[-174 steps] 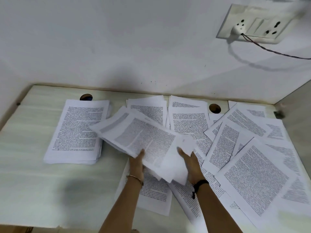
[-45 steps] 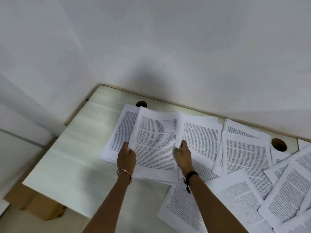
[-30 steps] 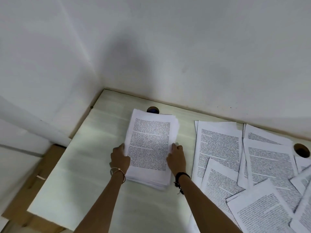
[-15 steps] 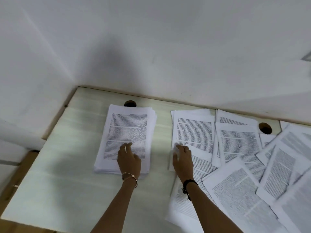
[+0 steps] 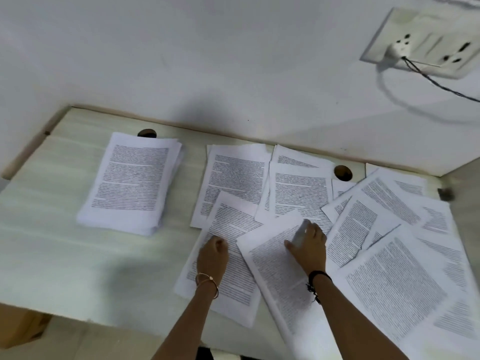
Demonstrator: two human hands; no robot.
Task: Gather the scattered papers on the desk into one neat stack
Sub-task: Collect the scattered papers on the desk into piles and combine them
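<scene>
On the desk (image 5: 65, 255), scattered papers (image 5: 389, 281) lie beside one stack (image 5: 132, 178).

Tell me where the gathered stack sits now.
In the head view the stack lies on the left half of the desk, its far edge at the left cable hole, apart from the scattered sheets to its right.

Curled left hand (image 5: 213, 255), flat right hand (image 5: 307, 246).

The pale wooden desk top (image 5: 65, 255) is bare to the left of and in front of the squared stack of printed white sheets (image 5: 132, 183). A bare strip parts that stack from the overlapping loose printed pages (image 5: 389, 268), which cover the right half up to the white wall (image 5: 207, 61).
</scene>
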